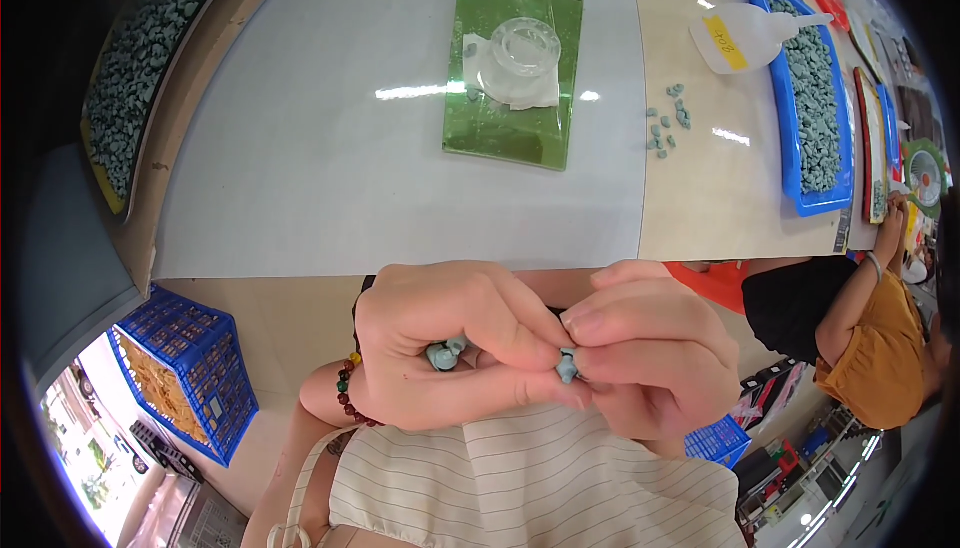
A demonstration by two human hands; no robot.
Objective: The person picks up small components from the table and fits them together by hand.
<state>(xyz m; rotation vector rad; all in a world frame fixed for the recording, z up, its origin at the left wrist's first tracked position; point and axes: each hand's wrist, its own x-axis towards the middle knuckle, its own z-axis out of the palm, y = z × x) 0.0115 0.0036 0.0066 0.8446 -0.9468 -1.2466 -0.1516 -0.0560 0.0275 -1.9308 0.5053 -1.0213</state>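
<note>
In front of my body, just off the table's near edge, both hands meet fingertip to fingertip. My left hand (450, 333), with a beaded bracelet at its wrist, pinches a small grey-green molded piece (567, 366) between thumb and forefinger. The fingertips of my right hand (660, 348) close on the same piece from the other side. More grey-green pieces (444, 354) lie tucked in the curled left palm, partly covered by the fingers. What the lower fingers of the right hand hold, if anything, is hidden.
A green plate (500, 143) carries a clear round dish (525, 46) on white tissue. Loose pieces (664, 132) lie to its right, near a white squeeze bottle (745, 36) and a full blue tray (846, 168). Another filled tray (150, 68) stands far left. A co-worker (880, 358) sits right.
</note>
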